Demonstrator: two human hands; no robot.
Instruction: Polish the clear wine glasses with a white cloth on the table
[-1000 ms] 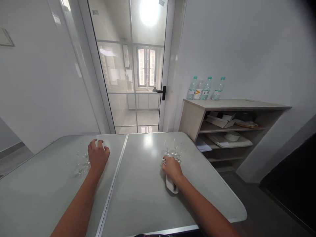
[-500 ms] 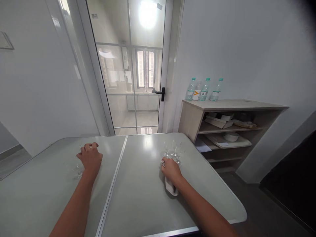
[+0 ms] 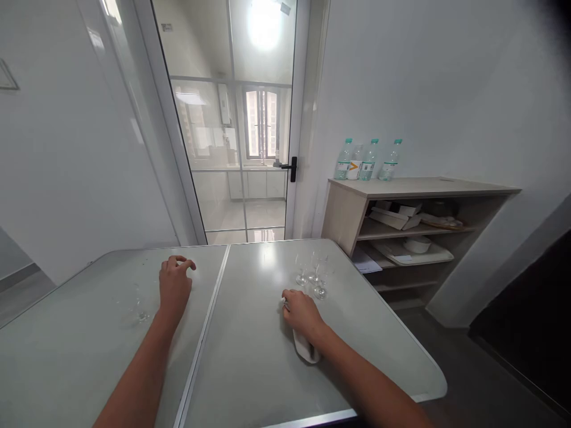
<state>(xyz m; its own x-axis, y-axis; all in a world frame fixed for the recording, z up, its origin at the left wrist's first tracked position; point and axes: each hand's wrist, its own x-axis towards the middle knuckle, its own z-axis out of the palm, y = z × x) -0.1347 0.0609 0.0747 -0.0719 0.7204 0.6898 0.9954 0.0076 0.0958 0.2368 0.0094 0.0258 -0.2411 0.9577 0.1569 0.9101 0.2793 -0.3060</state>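
Observation:
My left hand (image 3: 175,282) hovers over the left half of the table, fingers loosely curved and apart with nothing visible in them. Just left of it is a clear stemmed glass (image 3: 141,315), hard to make out against the tabletop. On the right half, my right hand (image 3: 301,312) is closed around a white cloth (image 3: 306,349), whose end hangs out under the wrist. Beyond that hand stand several clear stemmed glasses, the nearest glass (image 3: 320,291) just past the knuckles.
A metal strip (image 3: 200,342) divides the pale table (image 3: 250,368). Behind it is a glass door (image 3: 263,202). A wooden shelf unit (image 3: 345,208) at the right carries several plastic bottles (image 3: 367,163) on top and trays inside.
My left hand has moved right, away from the left glass. My right hand, with the cloth, has shifted slightly left and nearer to me, leaving the group of glasses more exposed.

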